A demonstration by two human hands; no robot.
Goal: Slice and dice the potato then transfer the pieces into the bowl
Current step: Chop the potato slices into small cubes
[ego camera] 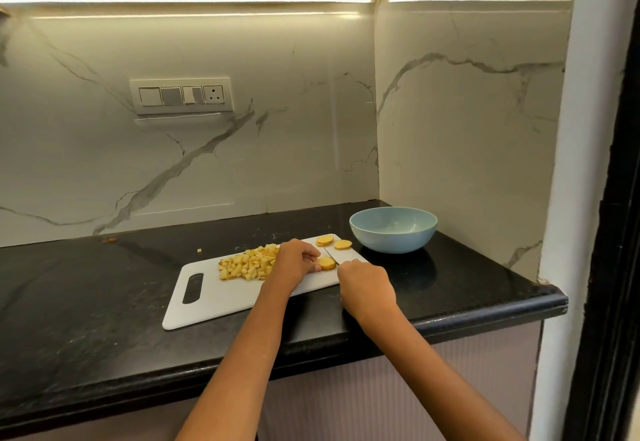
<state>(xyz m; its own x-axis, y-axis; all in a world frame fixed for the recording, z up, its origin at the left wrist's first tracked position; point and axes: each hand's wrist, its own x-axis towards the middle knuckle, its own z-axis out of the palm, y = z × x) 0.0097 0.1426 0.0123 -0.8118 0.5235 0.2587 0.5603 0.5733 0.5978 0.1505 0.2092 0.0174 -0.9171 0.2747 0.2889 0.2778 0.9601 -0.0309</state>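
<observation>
A round yellow potato slice (326, 263) lies flat near the right end of the white plastic cutting board (221, 297), and it is the piece being worked on. The left hand (294, 261) curls its fingers over the slice's near-left side, pinning it so it won't slide, by my guess. The right hand (365, 289) is wrapped around the handle of a small knife (331, 255), whose thin blade sits over the slice.

Two more round slices (334, 242) wait at the board's far corner, just beside the pale blue bowl (393, 229), which looks empty and stands close, likely for a short transfer. A heap of yellow diced cubes (246, 264) is pushed left, clear of the blade. One stray cube (199, 250) sits on the black stone counter (104, 284).

I can read no brand or writing anywhere.
</observation>
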